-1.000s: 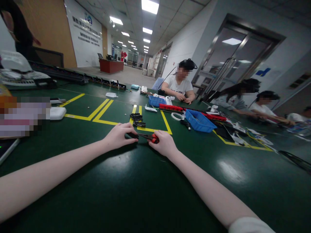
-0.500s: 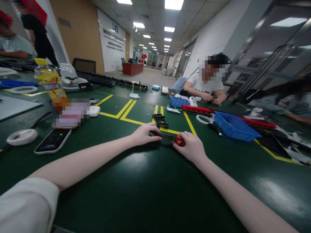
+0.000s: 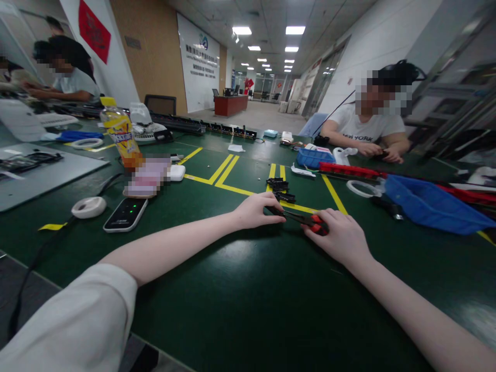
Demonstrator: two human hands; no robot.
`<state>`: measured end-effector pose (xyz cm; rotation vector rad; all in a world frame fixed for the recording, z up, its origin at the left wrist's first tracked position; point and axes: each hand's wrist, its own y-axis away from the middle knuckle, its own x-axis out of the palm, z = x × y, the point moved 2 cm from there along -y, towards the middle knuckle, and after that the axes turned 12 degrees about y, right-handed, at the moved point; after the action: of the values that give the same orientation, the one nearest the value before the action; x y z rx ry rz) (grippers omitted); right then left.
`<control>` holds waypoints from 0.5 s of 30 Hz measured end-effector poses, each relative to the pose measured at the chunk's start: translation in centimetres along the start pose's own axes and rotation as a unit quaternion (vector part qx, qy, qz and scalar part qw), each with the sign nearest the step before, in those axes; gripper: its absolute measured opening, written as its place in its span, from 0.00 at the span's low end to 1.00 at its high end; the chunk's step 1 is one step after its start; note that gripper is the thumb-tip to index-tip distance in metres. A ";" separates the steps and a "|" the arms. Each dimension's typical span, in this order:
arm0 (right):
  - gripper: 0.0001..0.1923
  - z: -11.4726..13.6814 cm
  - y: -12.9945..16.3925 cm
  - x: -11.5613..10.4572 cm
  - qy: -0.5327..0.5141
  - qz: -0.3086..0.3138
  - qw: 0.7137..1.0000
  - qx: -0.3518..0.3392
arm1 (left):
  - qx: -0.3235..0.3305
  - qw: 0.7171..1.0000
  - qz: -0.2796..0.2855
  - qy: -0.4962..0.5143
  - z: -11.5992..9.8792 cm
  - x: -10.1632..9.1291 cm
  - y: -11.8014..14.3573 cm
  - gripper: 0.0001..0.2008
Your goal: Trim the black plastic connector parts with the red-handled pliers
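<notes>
My right hand is closed round the red and black handles of a pair of pliers. The jaws point left, towards my left hand. Between thumb and fingers, my left hand pinches a small black part; the plier tips reach its right end, and whether they grip it I cannot tell. Just beyond my hands, several similar black parts lie in a small group on yellow tape lines.
On the green table, a drink bottle, a phone and a black device with green lights stand left. A blue bin and white ring are right. Across the table sits a person.
The camera view has turned to the left, so everything sits further right in the picture. My hands keep the same hold on the pliers and the small black part.
</notes>
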<state>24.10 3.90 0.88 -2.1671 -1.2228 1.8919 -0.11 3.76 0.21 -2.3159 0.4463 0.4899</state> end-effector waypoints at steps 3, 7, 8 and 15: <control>0.18 -0.1 0.0 0.0 0.007 -0.004 1.000 0.001 | 0.003 1.000 -0.004 -0.002 0.1 0.0 0.0 0.10; 0.17 -0.1 -0.1 0.1 0.019 -0.004 1.000 0.004 | 0.014 1.000 -0.012 -0.011 0.1 0.0 0.0 0.10; 0.17 -0.1 -0.1 0.1 0.021 -0.005 1.000 0.002 | 0.016 1.000 -0.013 -0.013 0.1 0.0 0.0 0.09; 0.18 -0.2 -0.1 0.0 0.031 -0.018 0.999 -0.002 | 0.013 1.000 -0.006 -0.019 0.0 -0.1 -0.1 0.10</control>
<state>24.21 4.09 0.96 -2.1708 -1.2469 1.7970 -0.20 3.85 0.30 -2.2781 0.4179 0.5190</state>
